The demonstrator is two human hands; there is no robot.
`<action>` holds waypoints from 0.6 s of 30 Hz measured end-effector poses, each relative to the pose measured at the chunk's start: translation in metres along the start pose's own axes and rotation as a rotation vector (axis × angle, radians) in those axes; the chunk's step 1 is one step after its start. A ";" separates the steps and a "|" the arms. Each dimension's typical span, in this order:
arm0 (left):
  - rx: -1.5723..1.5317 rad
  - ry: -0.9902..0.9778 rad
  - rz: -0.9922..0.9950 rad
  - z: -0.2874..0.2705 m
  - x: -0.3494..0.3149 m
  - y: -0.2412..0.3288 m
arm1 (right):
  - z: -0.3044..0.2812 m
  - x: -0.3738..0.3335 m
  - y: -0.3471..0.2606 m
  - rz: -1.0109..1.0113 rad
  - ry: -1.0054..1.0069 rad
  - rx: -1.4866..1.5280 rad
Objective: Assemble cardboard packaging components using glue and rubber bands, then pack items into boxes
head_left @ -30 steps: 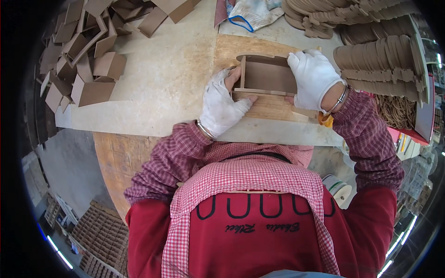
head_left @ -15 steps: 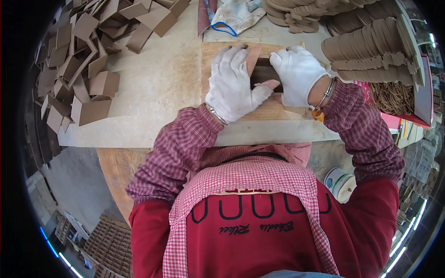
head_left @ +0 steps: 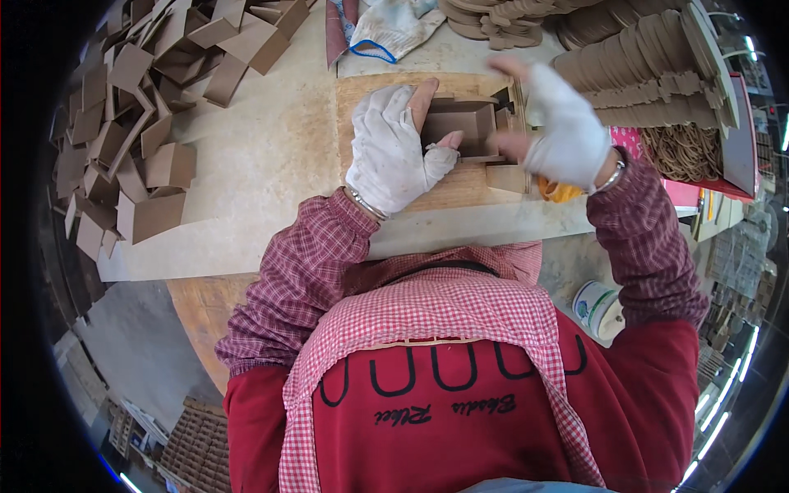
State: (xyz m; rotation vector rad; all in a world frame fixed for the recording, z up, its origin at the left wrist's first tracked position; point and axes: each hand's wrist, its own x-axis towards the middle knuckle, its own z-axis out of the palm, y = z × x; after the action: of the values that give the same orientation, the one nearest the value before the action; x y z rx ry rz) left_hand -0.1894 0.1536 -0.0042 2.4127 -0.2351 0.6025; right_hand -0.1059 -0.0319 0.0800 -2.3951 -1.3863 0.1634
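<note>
A small brown cardboard box with low walls and a hollow middle lies on a wooden board at the bench. My left hand, in a white glove with bare fingertips showing, grips the left end of the box, its thumb on the near side and fingers on the far side. To the right, my right hand, in a similar glove, is smeared by motion. Its thumb and forefinger are spread wide, with nothing seen between them. A wooden block frame stands against the box's right end.
Folded cardboard pieces heap up on the left. Stacks of brown cut cardboard shapes stand at the back right, beside a red-edged box holding brown rings. A spare white glove lies at the back. Below stands a white bucket.
My right hand has come off the box and moved right, its fingers spreading. My left hand stays on the box, whose inside shows more now.
</note>
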 end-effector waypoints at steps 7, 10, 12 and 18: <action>0.013 0.024 0.015 0.003 0.000 -0.002 | 0.020 0.008 -0.013 1.037 -0.222 0.116; 0.005 0.021 0.009 0.002 0.000 -0.002 | 0.034 0.011 -0.014 0.997 -0.173 0.007; -0.004 0.021 0.009 0.002 0.000 -0.003 | 0.041 0.011 -0.012 0.986 -0.133 -0.013; 0.033 0.068 0.027 0.006 -0.001 -0.004 | 0.049 0.010 -0.007 1.048 -0.073 0.022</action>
State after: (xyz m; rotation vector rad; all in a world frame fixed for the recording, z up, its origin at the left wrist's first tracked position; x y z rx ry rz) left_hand -0.1872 0.1529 -0.0108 2.4195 -0.2307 0.7049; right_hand -0.1205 -0.0078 0.0379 -2.8513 -0.0182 0.5162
